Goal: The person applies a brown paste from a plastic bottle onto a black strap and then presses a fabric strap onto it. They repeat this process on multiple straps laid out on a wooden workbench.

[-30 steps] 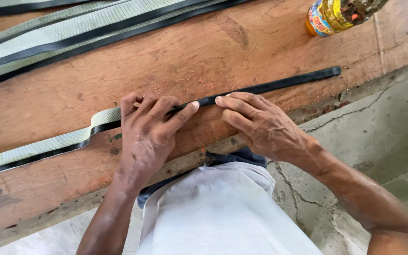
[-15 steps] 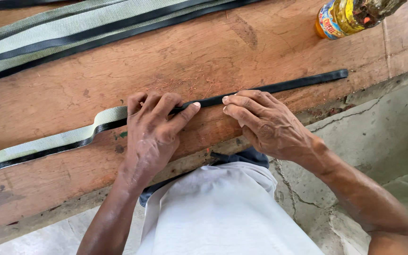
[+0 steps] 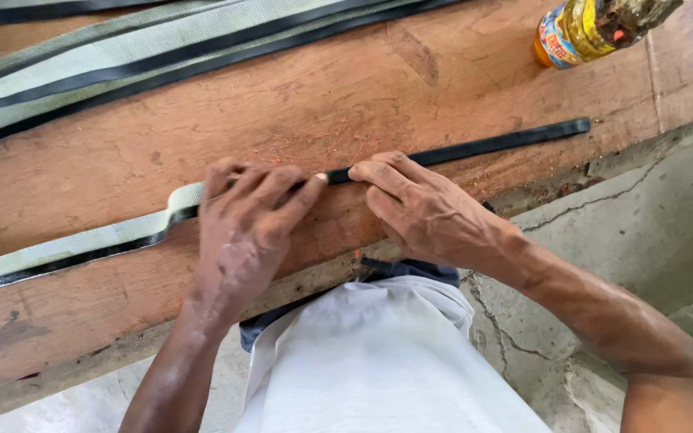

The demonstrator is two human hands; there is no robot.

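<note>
Near the bench's front edge [image 3: 122, 321], both hands [image 3: 242, 232] [image 3: 427, 212] press a black strip [image 3: 491, 146]

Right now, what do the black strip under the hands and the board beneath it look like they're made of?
The black strip looks like matte rubber or plastic: thin, flat, dull, no shine. The board is reddish-brown bare wood with visible grain, stains and loose sawdust. Both the left hand and the right hand press on the strip.

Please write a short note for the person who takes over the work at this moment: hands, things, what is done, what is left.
Left hand: fingers pressed flat on the strip, where black meets pale.
Right hand: fingertips pinch the strip just beside the left.
The strip lies along the wooden bench; its black end runs right. More strips lie behind; a bottle stands far right.
Done: strip laid flat, both hands on it.
Left: cannot tell from this view.
</note>
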